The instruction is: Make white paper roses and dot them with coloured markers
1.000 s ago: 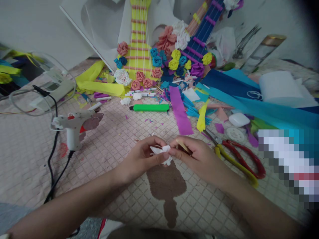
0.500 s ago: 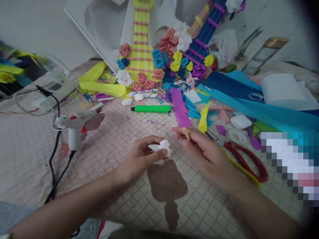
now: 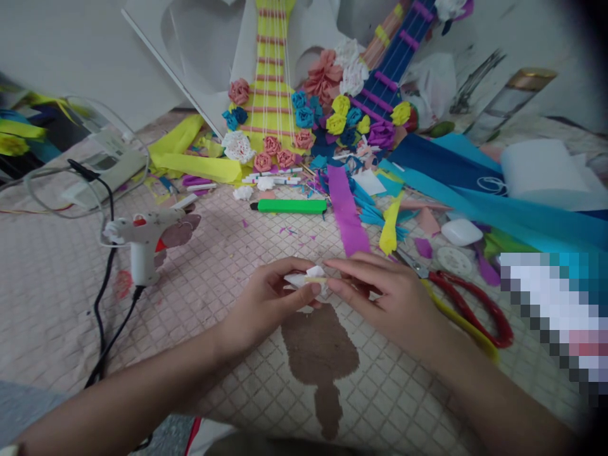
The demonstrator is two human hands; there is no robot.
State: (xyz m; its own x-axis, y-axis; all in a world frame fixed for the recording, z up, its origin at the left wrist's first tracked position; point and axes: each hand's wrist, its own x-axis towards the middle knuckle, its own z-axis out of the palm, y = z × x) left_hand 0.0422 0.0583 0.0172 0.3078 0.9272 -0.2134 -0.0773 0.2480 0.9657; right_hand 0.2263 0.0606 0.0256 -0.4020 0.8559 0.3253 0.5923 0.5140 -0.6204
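Near the middle of the table, my left hand [image 3: 275,294] is closed on a small piece of folded white paper [image 3: 295,279], pinched between thumb and fingers. My right hand [image 3: 387,285] pinches the end of a short, pale wooden stick [image 3: 315,279]. That stick lies level across the front of the paper, seemingly touching it. My fingertips partly hide both the paper and the stick's right end. Just right of my right hand are red-handled scissors [image 3: 470,304], and a purple paper strip [image 3: 348,212] runs down behind it.
A white hot glue gun [image 3: 145,244] with a black cord stands at left. Behind are a green cutter [image 3: 291,206], a yellow paper guitar [image 3: 269,95] with paper flowers, and a blue guitar neck [image 3: 396,63]. Blue paper [image 3: 536,221] and scraps spread at right.
My right hand has moved left with the stick, bringing it from upright and apart to level against the white paper. My left hand has stayed nearly still.
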